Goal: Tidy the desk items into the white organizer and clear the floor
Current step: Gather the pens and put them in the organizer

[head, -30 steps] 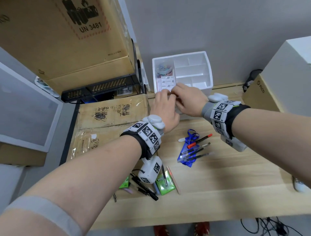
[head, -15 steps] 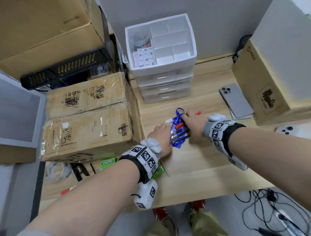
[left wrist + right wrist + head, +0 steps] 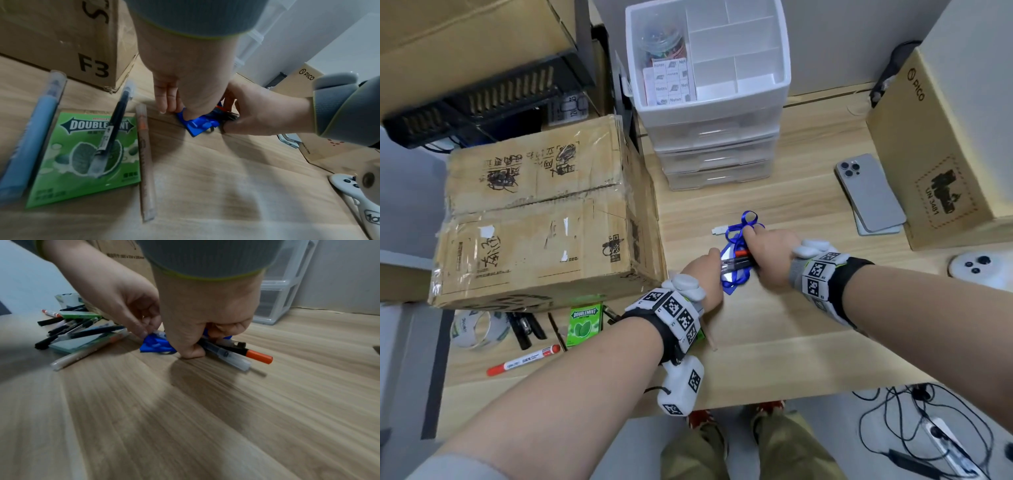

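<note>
Phone beside cardboard box

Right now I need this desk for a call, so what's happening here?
A person is tidying up. Both hands are gathering a bundle of pens lying on a blue lanyard on the wooden desk. The right hand grips the pens; the left hand pinches their other end. The white organizer at the back already holds sticky notes. More pens, a red marker and Doublemint gum wait on the left.
</note>
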`<state>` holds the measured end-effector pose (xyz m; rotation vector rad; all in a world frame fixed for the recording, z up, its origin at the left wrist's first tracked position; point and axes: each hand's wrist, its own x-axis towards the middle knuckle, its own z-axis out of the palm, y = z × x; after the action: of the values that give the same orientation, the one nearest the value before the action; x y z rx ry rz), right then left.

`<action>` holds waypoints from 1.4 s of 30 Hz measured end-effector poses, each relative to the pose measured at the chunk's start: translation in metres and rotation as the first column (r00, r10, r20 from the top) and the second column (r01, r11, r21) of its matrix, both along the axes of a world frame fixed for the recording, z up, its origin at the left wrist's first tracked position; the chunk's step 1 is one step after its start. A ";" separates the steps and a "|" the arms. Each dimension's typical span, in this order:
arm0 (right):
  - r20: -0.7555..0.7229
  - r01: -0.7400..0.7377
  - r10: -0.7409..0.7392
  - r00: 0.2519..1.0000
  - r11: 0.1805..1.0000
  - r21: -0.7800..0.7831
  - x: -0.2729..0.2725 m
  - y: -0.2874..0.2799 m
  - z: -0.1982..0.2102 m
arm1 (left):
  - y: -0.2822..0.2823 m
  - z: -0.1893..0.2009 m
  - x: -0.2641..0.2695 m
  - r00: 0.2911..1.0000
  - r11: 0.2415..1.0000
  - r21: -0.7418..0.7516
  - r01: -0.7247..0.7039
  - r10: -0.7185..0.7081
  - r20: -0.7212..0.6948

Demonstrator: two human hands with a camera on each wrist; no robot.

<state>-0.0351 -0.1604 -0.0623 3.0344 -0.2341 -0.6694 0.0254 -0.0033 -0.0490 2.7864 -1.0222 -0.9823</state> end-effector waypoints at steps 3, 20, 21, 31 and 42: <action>-0.013 -0.047 0.046 0.999 0.997 -0.053 0.001 0.001 0.001 | 0.000 0.001 0.000 0.999 1.000 -0.024 -0.006 0.005 -0.039; -0.115 -0.100 0.101 0.988 0.995 0.016 -0.004 -0.016 0.035 | 0.023 0.023 0.015 0.997 0.999 0.029 -0.026 0.028 -0.068; -0.104 -0.091 0.092 0.990 0.996 0.018 -0.006 -0.017 0.034 | 0.027 0.025 0.014 0.997 0.999 0.049 0.003 0.001 -0.076; -0.058 -0.076 0.091 0.994 0.973 0.219 -0.014 0.005 0.047 | 0.076 0.023 -0.004 0.990 0.978 0.176 0.111 -0.093 -0.105; -0.135 0.264 -0.227 0.965 0.828 0.494 -0.008 0.104 0.014 | 0.149 0.016 -0.011 0.989 0.992 0.023 -0.124 0.125 -0.073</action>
<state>-0.0426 -0.0567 -0.0484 3.5083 -0.5347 -0.9993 0.0143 0.1455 -0.0332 2.7655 -0.8238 -1.0750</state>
